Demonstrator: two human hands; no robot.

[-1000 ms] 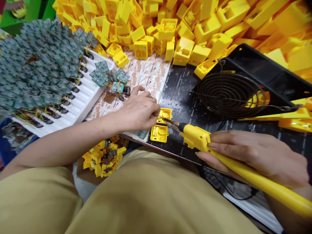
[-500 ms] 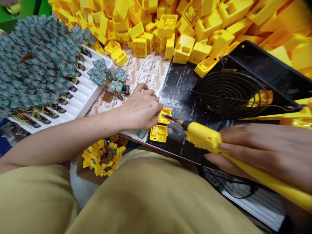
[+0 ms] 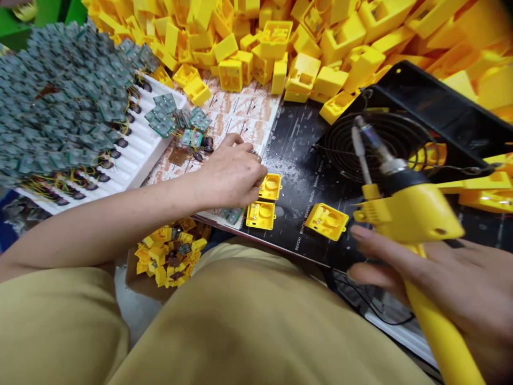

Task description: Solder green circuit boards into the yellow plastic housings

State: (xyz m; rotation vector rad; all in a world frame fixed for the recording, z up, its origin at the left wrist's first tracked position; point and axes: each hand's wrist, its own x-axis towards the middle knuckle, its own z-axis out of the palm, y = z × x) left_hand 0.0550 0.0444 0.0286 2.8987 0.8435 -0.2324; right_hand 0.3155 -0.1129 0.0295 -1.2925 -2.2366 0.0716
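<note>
My left hand [image 3: 236, 174] is closed, with bent fingers at the left edge of a small open yellow plastic case [image 3: 271, 186]. Its fingertips are partly hidden. Just below lies another open yellow case [image 3: 261, 215], and a third one [image 3: 328, 222] sits farther right on the black board. My right hand [image 3: 444, 283] holds a yellow soldering gun [image 3: 417, 211] from beneath, its metal tip and thin feed tube tilted up and left. The gun is raised in front of the black fan, apart from the cases.
A framed black fan [image 3: 385, 144] stands at the right. Yellow housings [image 3: 230, 77] are heaped along the back. Grey circuit boards with wires [image 3: 60, 107] cover a white foam tray [image 3: 132, 160] at left; a few boards [image 3: 190, 139] lie nearer. A box of yellow parts [image 3: 172, 259] stands below the table edge.
My right hand has lifted the soldering gun off the upper case, tipping it upright and to the right, which uncovers the third case. My left hand stays at the case.
</note>
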